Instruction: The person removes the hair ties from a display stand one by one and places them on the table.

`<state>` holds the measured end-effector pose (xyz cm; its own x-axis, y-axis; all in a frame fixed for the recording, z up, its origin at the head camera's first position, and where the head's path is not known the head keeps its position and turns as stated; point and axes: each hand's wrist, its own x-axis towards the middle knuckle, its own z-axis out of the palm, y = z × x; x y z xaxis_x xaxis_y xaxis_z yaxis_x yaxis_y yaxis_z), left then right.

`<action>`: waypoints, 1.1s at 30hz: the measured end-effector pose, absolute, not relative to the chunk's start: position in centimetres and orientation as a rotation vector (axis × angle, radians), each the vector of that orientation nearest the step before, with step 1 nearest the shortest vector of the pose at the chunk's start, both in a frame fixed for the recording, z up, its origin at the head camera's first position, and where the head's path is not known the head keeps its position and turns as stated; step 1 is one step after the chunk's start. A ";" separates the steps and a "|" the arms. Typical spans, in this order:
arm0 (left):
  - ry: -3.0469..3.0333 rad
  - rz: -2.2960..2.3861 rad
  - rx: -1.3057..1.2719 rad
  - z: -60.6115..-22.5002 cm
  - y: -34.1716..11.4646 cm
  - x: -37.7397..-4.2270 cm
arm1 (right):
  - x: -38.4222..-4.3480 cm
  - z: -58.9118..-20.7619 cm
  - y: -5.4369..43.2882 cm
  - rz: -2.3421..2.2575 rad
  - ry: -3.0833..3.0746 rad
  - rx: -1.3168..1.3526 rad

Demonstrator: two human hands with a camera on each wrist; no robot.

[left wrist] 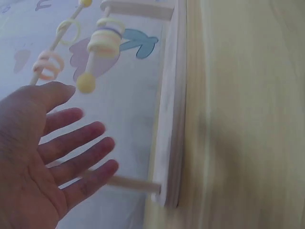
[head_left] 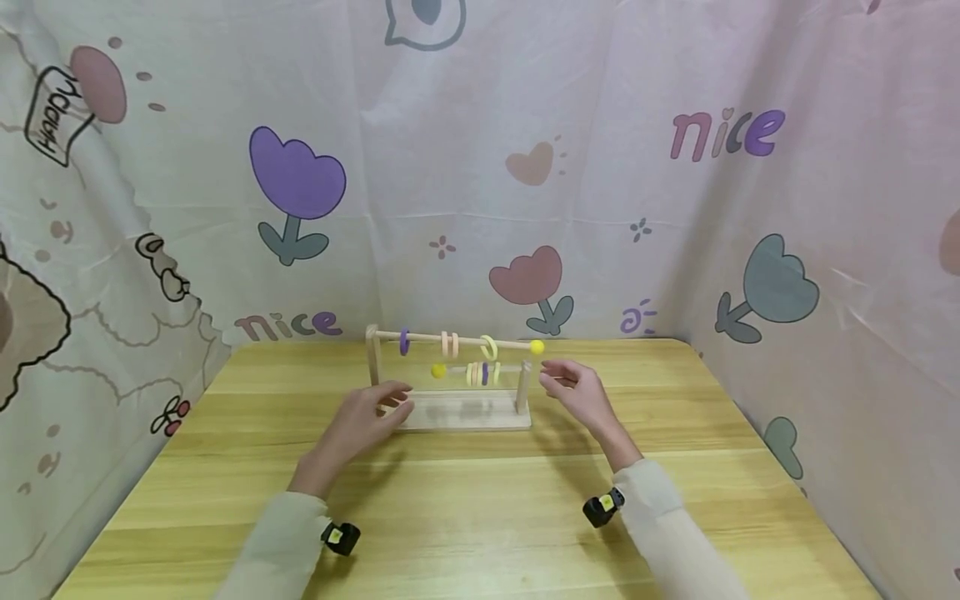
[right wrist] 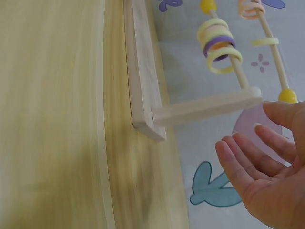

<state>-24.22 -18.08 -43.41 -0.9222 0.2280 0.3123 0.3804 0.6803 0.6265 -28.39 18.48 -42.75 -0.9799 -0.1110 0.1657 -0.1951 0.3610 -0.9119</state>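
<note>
A wooden ring rack (head_left: 465, 421) stands on the table. From its tall left post (head_left: 373, 358) runs an upper rod carrying a purple ring (head_left: 404, 342), two peach rings (head_left: 449, 344) and a yellow ring (head_left: 489, 347), ending in a yellow ball (head_left: 537, 347). The short right post (head_left: 523, 388) bears a lower rod with several rings (right wrist: 220, 45) and its own yellow ball (left wrist: 86, 83). My left hand (head_left: 367, 418) hovers by the rack's left end, fingers spread, holding nothing. Beside the right post, my right hand (head_left: 581, 396) has loosely bent fingers and holds nothing.
The rack stands toward the back of a wooden table (head_left: 465, 517). Behind and beside the table hangs a printed cloth (head_left: 450, 167) with flowers and lettering. Each wrist wears a small black camera, one on the left sleeve (head_left: 273, 542) and one on the right sleeve (head_left: 675, 533).
</note>
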 end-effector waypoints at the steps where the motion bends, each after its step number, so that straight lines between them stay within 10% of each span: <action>1: -2.668 -1.088 -0.495 -43.5 -17.8 -24.3 | -28.4 -42.7 18.2 1.717 -2.522 0.279; 33: -2.463 -1.470 -0.476 -45.2 -12.4 -26.6 | -29.9 -43.8 15.6 1.934 -2.265 0.298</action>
